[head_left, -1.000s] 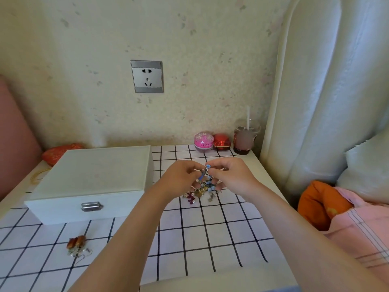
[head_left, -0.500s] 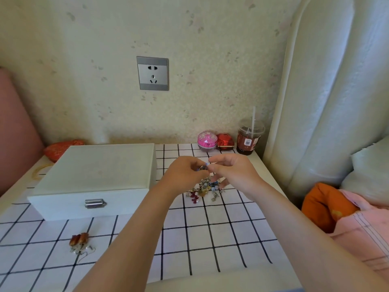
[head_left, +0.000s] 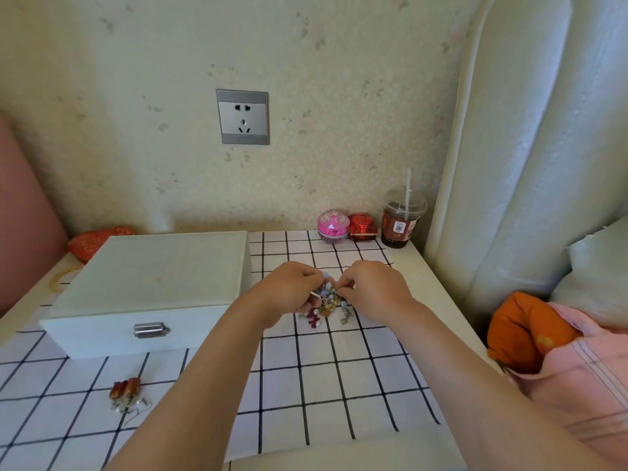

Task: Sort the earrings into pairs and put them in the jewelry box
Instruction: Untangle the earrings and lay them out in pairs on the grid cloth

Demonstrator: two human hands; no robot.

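both bare forearms are stretched forward and angled inward. the left hand (head_left: 289,288) and right hand (head_left: 375,287) are held knuckles up, nearly touching, with fingers curled and pinched on a pale blue beaded earring (head_left: 327,289) between them.

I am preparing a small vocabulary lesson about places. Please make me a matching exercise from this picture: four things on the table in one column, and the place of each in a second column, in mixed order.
Things
1. jewelry box
2. brown earrings
3. drink cup
4. pile of earrings

Places
A. back right corner of the table
B. between the left hand and the right hand
C. alone on the checked cloth, in front of the box
D. left part of the table, lid shut

Pairs: 1-D, 2-C, 3-A, 4-B
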